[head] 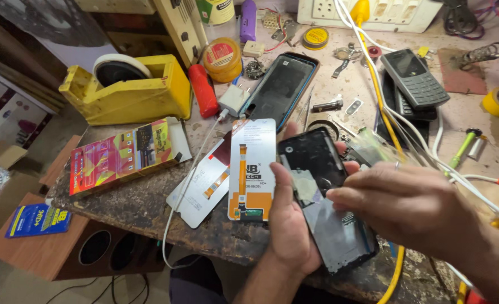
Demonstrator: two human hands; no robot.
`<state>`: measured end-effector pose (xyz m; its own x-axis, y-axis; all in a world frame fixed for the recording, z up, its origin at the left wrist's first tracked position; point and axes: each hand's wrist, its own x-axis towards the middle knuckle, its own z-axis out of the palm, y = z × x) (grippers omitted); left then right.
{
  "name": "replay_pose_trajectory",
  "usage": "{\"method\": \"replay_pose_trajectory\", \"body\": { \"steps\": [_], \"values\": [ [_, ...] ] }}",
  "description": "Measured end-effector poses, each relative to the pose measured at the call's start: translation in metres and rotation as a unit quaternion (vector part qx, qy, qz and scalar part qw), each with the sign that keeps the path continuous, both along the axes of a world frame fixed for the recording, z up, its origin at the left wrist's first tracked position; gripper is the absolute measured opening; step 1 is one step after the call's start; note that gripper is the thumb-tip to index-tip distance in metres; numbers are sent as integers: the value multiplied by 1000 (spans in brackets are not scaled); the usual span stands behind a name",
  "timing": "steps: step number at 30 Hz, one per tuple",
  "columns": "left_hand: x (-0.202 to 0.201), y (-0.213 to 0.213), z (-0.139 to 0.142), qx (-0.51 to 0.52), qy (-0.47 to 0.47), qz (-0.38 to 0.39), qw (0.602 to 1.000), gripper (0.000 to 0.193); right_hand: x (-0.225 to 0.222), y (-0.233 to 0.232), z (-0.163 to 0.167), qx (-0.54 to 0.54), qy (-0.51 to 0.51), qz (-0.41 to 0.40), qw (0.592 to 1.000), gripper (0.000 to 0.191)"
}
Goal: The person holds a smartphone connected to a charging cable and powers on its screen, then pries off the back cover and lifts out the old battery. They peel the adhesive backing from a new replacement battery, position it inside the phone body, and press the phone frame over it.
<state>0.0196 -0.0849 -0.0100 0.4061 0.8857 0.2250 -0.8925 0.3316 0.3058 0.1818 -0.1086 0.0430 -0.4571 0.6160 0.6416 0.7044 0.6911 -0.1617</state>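
Phone frame [322,197] held in left hand [289,225], right hand [407,205] touching it.

A small phone repair workshop is shown, its scarred and stained workbench [148,202] crowded with the tools of the trade. An opened phone frame [323,197] is held over the bench, while a replacement display panel [252,169], a detached back cover [280,87], an old keypad handset [415,77], tweezers [307,107], tins of solder paste [222,58] and a yellow tape dispenser [128,90] are scattered about. A wall socket board [373,14] and tangled cables [407,129] are seen at the rear.
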Motion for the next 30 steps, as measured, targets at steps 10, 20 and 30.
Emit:
{"method": "replay_pose_trajectory", "body": {
  "steps": [10,20,30],
  "values": [
    [12,-4,-13,-64,26,-11,998,57,-12,-6,-8,-10,-45,1,999,26],
    [12,-3,-8,-85,45,-4,995,58,-22,3,-8,-48,28,-48,997,14],
    [10,-5,-14,-68,37,-2,997,59,-2,-1,-3,-44,-44,38,997,22]
  ]
}}
